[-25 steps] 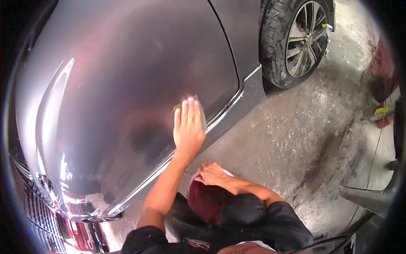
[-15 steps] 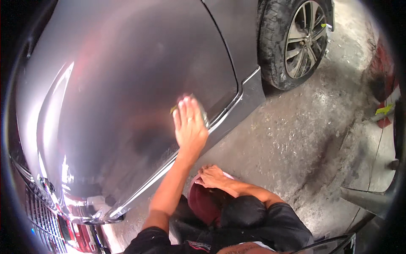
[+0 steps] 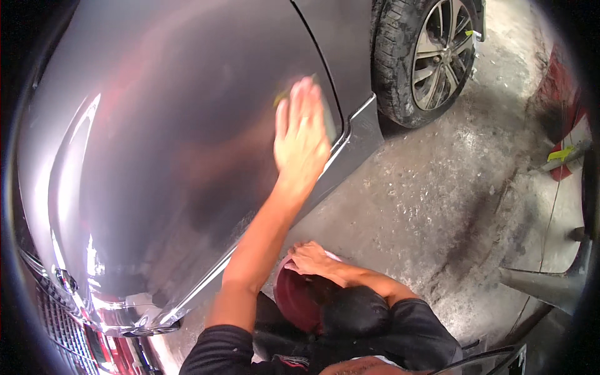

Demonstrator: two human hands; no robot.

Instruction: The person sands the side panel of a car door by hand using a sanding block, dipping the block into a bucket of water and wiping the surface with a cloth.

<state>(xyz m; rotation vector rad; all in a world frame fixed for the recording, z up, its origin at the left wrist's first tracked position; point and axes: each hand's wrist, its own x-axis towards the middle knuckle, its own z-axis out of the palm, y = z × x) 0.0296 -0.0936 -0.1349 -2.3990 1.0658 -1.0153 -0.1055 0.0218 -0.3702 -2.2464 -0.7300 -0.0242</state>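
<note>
My left hand (image 3: 301, 137) reaches forward, palm down, on the dark grey, glossy car panel (image 3: 187, 112). Its fingers are stretched out over a thin yellow-green pad (image 3: 281, 97), mostly hidden beneath them and blurred, so I cannot tell cloth from sponge. The hand lies close to the panel's dark seam and bright lower trim. Lower down, my right hand (image 3: 306, 257) curls its fingers over the rim of a dark red bucket (image 3: 289, 297) in front of my body. The inside of the bucket is in shadow and cannot be made out.
A dusty wheel (image 3: 431, 62) with a spoked rim stands at the far right of the panel. Stained concrete floor (image 3: 406, 187) runs alongside the car. At the right edge are a grey metal part (image 3: 540, 284) and a red object with a yellow-green strip (image 3: 561, 154).
My left hand has slid forward and slightly right across the panel with the pad beneath it. My right hand keeps its hold on the bucket. The view has shifted slightly.
</note>
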